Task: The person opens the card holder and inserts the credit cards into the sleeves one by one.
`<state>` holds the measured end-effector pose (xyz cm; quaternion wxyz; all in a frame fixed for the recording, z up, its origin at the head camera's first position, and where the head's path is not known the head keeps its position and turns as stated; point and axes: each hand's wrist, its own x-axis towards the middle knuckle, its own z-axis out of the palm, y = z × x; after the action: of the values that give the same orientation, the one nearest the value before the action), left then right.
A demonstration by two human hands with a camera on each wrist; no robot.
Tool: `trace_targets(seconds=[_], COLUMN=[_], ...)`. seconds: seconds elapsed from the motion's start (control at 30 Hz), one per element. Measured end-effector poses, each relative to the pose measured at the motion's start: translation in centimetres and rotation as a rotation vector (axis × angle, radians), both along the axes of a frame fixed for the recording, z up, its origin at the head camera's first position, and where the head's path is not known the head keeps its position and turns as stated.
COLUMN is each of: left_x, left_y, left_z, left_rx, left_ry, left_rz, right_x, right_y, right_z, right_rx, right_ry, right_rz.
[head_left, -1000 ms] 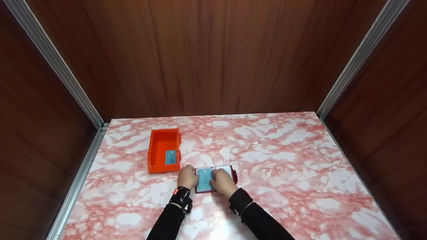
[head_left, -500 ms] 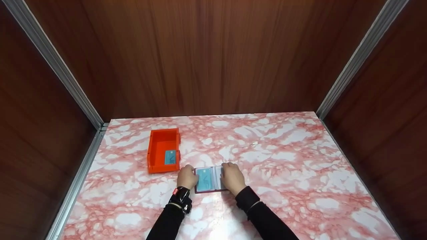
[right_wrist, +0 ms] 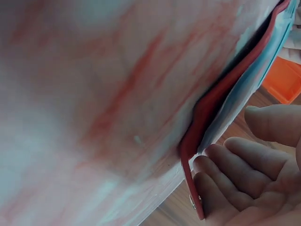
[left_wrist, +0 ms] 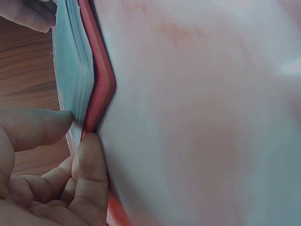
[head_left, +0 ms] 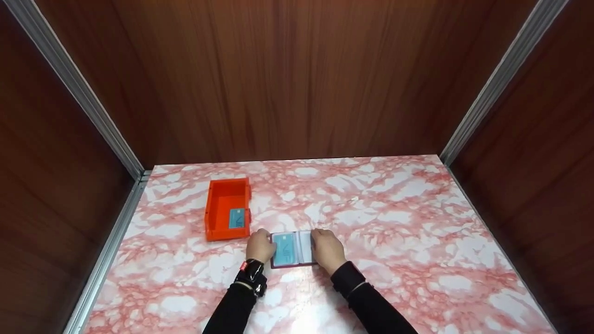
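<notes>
A dark red card holder [head_left: 284,266] lies spread on the table, its clear sleeves [head_left: 304,247] showing. A blue card [head_left: 285,248] sits in the left-side sleeve. My left hand [head_left: 260,247] pinches the holder's left edge; the left wrist view shows the thumb [left_wrist: 40,126] on the stacked sleeves and a finger at the red cover [left_wrist: 101,89]. At the right side is my right hand [head_left: 328,250]. Its thumb [right_wrist: 275,123] stands apart from its loosely bent fingers, which lie beside the red strap [right_wrist: 190,188] with its metal snap.
An orange bin [head_left: 211,208] stands left of and beyond the holder. Another blue card [head_left: 236,218] lies inside it. The table [head_left: 394,232] has a pink and white marbled top, with brown wood-grain panels [head_left: 287,83] behind and at both sides.
My right hand has moved right, from the blue card and middle of the holder to its right edge, uncovering the middle sleeves. My left hand has stayed at the left edge.
</notes>
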<state>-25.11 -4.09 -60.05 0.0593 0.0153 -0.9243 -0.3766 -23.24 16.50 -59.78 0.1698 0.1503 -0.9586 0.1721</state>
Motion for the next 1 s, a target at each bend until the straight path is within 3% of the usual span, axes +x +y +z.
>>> trace_targets(seconds=[0.23,0.73,1.0], left_x=[-0.02,-0.14,-0.22], left_y=[-0.03,0.05,-0.05], left_z=[-0.18,-0.04,-0.22], left_rx=[-0.009,-0.006,-0.006], left_ry=[0.037,-0.001,-0.013], left_rz=[0.002,0.01,0.003], right_x=[0.06,0.23,0.28], right_y=[-0.04,-0.06,-0.33], right_z=[-0.08,-0.2,0.15], right_rx=[0.012,0.027,0.012], right_ry=[0.018,0.05,0.0], right_rz=[0.032,0.041,0.07])
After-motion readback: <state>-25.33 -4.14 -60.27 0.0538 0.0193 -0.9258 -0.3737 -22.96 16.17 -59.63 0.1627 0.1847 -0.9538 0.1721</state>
